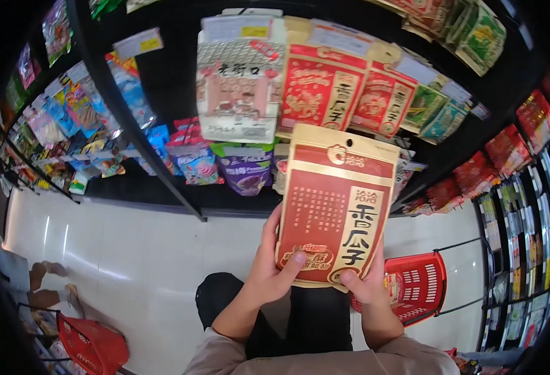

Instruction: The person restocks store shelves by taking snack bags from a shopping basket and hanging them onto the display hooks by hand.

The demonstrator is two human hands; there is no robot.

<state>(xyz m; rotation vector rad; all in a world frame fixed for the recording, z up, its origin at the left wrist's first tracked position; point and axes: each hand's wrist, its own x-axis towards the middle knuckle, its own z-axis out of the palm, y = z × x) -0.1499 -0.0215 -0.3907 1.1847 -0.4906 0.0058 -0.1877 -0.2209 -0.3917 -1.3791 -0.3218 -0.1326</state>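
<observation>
A red and tan bag of sunflower seeds (325,209) is held upright before me, its printed front facing my eyes. My left hand (276,262) grips its lower left edge, thumb across the front and fingers behind. At the lower right, my right hand (365,281) pinches the bag the same way; its fingers are mostly hidden behind. Just beyond the bag's top, similar red bags (318,84) hang on the rack, beside a large white bag (240,87) with a pink shopfront picture.
A red shopping basket (415,287) stands on the floor to my right. Another red basket (90,344) is at the lower left, near a person's legs and feet (53,287). Colourful snack packs (78,109) hang at the left. A black wire rack (525,237) rises at the right.
</observation>
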